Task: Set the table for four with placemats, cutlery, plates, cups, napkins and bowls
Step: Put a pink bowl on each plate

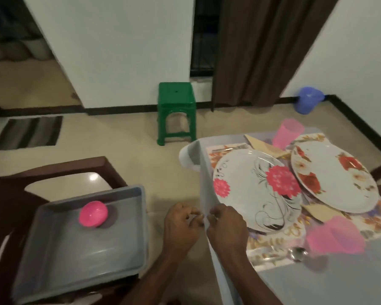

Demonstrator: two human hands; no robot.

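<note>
Left hand: left hand sits at the near-left edge of the tabletop, fingers curled inward toward the other hand; whether they pinch the table covering cannot be told.
Right hand: right hand is just beside the left, fingertips curled and pinching the pale edge of the table covering where it folds over the tabletop edge.
Nearest plate: white plate with pink flowers lies just beyond the right hand, on a floral placemat, its near-left rim reaching the tabletop edge.
Second plate: white plate with red flowers lies to the right of the first, its rim overlapping the first plate's far-right rim.
Napkins: one tan napkin lies beyond the plates; another tan napkin shows between the plates on the near side.
Cups: near pink cup stands right of the first plate at the placemat's near edge; far pink cup stands beyond the plates.
Cutlery: spoon lies on the placemat's near edge, just beside the near cup.
Tray: grey tray rests on a dark chair, left of the hands, well apart from the tabletop.
Bowl: pink bowl lies upside down in the tray's far part.
Surroundings: green stool, blue bin and striped mat stand on the floor beyond.
</note>
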